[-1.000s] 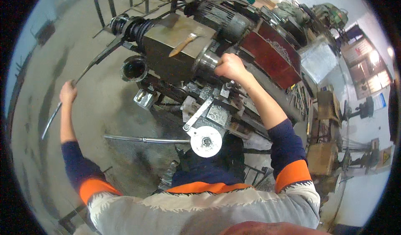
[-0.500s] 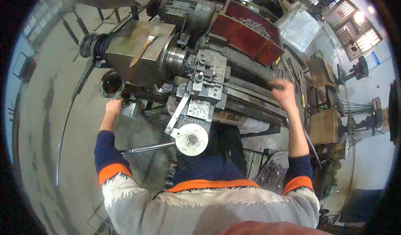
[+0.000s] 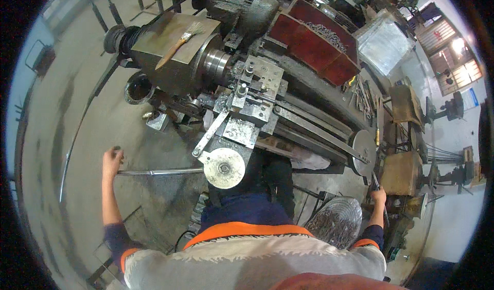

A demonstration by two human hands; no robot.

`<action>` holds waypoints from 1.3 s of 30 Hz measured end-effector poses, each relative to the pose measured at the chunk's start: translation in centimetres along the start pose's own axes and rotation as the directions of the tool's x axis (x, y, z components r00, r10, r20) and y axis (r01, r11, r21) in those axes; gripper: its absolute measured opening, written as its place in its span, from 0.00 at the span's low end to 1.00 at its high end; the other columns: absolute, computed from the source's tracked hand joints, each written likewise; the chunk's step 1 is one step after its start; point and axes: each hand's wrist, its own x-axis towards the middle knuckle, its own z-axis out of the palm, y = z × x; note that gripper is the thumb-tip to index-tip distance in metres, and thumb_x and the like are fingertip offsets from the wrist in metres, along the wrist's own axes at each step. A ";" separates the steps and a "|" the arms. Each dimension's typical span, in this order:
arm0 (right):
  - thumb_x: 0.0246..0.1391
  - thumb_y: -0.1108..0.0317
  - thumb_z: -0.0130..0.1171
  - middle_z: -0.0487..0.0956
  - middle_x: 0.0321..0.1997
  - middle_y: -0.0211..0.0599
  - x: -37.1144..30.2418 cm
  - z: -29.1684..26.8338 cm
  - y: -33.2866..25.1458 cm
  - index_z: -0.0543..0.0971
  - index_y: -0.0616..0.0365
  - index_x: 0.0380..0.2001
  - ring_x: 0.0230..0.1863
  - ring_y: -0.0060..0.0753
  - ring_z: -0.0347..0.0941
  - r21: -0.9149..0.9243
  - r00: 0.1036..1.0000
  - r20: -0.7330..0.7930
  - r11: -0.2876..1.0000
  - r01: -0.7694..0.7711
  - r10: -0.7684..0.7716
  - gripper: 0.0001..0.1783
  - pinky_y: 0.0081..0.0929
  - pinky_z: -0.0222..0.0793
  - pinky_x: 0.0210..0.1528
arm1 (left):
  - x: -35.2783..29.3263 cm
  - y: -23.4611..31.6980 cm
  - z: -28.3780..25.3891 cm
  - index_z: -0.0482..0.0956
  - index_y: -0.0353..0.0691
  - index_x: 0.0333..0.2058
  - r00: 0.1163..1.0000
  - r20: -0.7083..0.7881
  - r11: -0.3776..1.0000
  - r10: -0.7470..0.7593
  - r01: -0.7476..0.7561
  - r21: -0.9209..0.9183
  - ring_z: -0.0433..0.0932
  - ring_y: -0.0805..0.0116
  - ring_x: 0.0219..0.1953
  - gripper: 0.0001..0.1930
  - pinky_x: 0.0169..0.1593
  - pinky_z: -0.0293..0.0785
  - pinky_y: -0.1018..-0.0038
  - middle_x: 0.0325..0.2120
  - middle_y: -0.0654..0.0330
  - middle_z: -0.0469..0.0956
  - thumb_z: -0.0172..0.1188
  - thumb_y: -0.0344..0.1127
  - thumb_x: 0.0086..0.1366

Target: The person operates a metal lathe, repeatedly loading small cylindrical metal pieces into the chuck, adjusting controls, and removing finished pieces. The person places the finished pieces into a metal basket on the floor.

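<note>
The right hand [image 3: 379, 196] is closed around a thin metal bar [image 3: 375, 180] at the lower right, just below a big round wheel [image 3: 365, 141]. The left hand [image 3: 111, 162] is out on the other side, with its fingers bent. I can't tell if it is pinching anything. Just beside it is the end of a shiny rod [image 3: 160, 172], which reaches across to a white round plate [image 3: 231, 174]. A flat arm [image 3: 212, 134] slants up from the plate toward a chunky metal block [image 3: 265, 73]. Up and left of the block is a shiny round part [image 3: 217, 63], sticking out of a big metal box [image 3: 154, 40]. A brush [image 3: 170, 54] with a wooden handle lies on top of the box. Farther back is a red tray [image 3: 288, 32] with metal bits [image 3: 327, 35] in it. A long thin lever [image 3: 93, 95] hangs at the far left, well apart from the left hand.
</note>
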 end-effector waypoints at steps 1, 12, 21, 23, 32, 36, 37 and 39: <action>0.36 0.62 0.55 0.75 0.43 0.52 0.9 0.5 1.5 0.75 0.54 0.43 0.46 0.50 0.71 -0.097 0.999 0.036 0.995 0.011 -0.007 0.25 0.38 0.67 0.48 | -1.3 0.0 0.9 0.73 0.28 0.42 0.997 -0.017 0.987 -0.069 0.066 -0.143 0.75 0.70 0.20 0.18 0.25 0.71 0.75 0.20 0.53 0.76 0.55 0.37 0.58; 0.29 0.61 0.54 0.77 0.33 0.50 -10.4 3.6 -2.3 0.77 0.57 0.30 0.39 0.54 0.73 0.131 0.962 -0.154 0.970 -0.204 0.224 0.19 0.40 0.68 0.41 | -2.3 1.8 3.0 0.75 0.27 0.33 0.901 -0.370 0.929 -0.225 0.084 -0.361 0.74 0.73 0.18 0.13 0.24 0.67 0.78 0.16 0.56 0.75 0.55 0.35 0.57; 0.30 0.63 0.52 0.75 0.25 0.55 -12.5 5.1 -2.6 0.76 0.61 0.24 0.31 0.57 0.71 0.289 0.966 -0.227 0.956 -0.056 0.126 0.15 0.40 0.65 0.36 | -0.4 2.9 2.9 0.75 0.26 0.37 0.905 -0.384 0.946 -0.186 0.059 -0.320 0.76 0.70 0.20 0.15 0.28 0.70 0.77 0.16 0.56 0.75 0.53 0.34 0.56; 0.29 0.61 0.53 0.76 0.29 0.54 -12.0 5.6 -1.7 0.77 0.59 0.26 0.33 0.58 0.72 0.274 0.977 -0.176 0.959 -0.072 0.123 0.17 0.44 0.67 0.37 | -0.2 2.4 3.2 0.75 0.26 0.37 0.904 -0.387 0.939 -0.183 0.045 -0.341 0.76 0.70 0.20 0.15 0.28 0.70 0.77 0.16 0.56 0.75 0.53 0.33 0.56; 0.32 0.60 0.52 0.76 0.29 0.53 -12.4 3.9 -3.4 0.77 0.58 0.25 0.33 0.57 0.72 0.204 0.972 -0.229 0.979 -0.013 0.060 0.16 0.44 0.66 0.37 | 0.1 1.2 3.3 0.75 0.25 0.36 0.902 -0.405 0.927 -0.150 -0.014 -0.375 0.74 0.71 0.19 0.13 0.24 0.69 0.78 0.19 0.54 0.75 0.51 0.30 0.55; 0.35 0.57 0.53 0.77 0.31 0.53 -7.5 4.5 0.5 0.77 0.62 0.27 0.35 0.57 0.73 0.019 0.945 -0.301 0.991 -0.130 0.130 0.19 0.46 0.67 0.41 | -0.9 0.9 3.4 0.75 0.25 0.36 0.869 -0.432 0.870 -0.241 -0.004 -0.494 0.76 0.69 0.26 0.14 0.30 0.71 0.75 0.25 0.51 0.76 0.52 0.31 0.54; 0.37 0.54 0.52 0.77 0.31 0.52 -7.4 2.6 -0.7 0.76 0.63 0.27 0.35 0.58 0.73 -0.017 0.963 -0.208 0.984 -0.177 0.170 0.21 0.47 0.67 0.43 | -1.0 1.3 3.4 0.76 0.25 0.36 0.849 -0.444 0.853 -0.286 0.014 -0.522 0.77 0.68 0.28 0.14 0.33 0.72 0.74 0.27 0.51 0.77 0.53 0.31 0.54; 0.39 0.53 0.49 0.76 0.30 0.54 -5.3 3.7 1.4 0.75 0.63 0.28 0.36 0.60 0.72 -0.046 0.957 -0.280 0.995 -0.089 0.073 0.22 0.48 0.67 0.42 | -0.6 3.5 4.6 0.76 0.28 0.36 0.783 -0.558 0.949 -0.274 0.127 -0.289 0.77 0.66 0.34 0.15 0.38 0.71 0.73 0.31 0.51 0.78 0.53 0.32 0.52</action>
